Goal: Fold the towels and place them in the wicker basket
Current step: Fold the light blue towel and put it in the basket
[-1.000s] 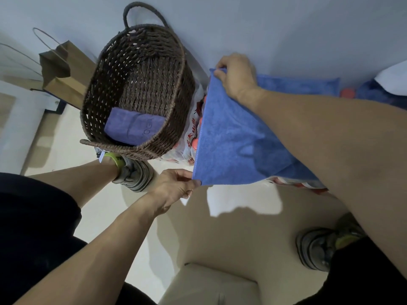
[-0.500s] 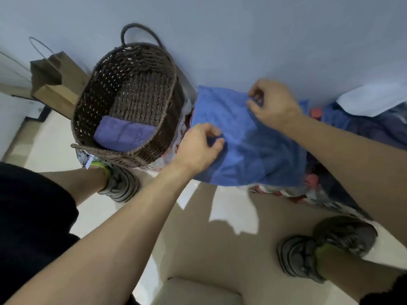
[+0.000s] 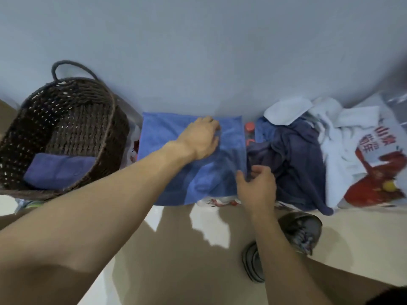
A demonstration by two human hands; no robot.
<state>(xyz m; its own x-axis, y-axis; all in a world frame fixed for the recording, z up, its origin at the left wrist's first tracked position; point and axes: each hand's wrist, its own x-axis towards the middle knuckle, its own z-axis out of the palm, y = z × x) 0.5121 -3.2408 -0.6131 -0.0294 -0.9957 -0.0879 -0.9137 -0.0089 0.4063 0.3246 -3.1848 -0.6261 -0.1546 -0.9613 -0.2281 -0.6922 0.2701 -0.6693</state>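
Blue towel [image 3: 171, 137] spread flat against the wall, just right of the wicker basket [image 3: 92, 128] (one folded towel [image 3: 59, 170] already inside); left hand [image 3: 199, 139] pressing down mid-cloth, fingers bent, whether bunching fabric or only pressing, cannot tell; right hand [image 3: 256, 188] pinching the near right edge. Best to keep the pressing hand as anchor; lift the pinched edge across and over it; match corners before releasing; avoid snagging the dark cloth pile [image 3: 295, 164] just beyond the pinch.

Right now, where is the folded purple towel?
In the head view, far left: the folded purple towel lies inside the wicker basket, by the wall.
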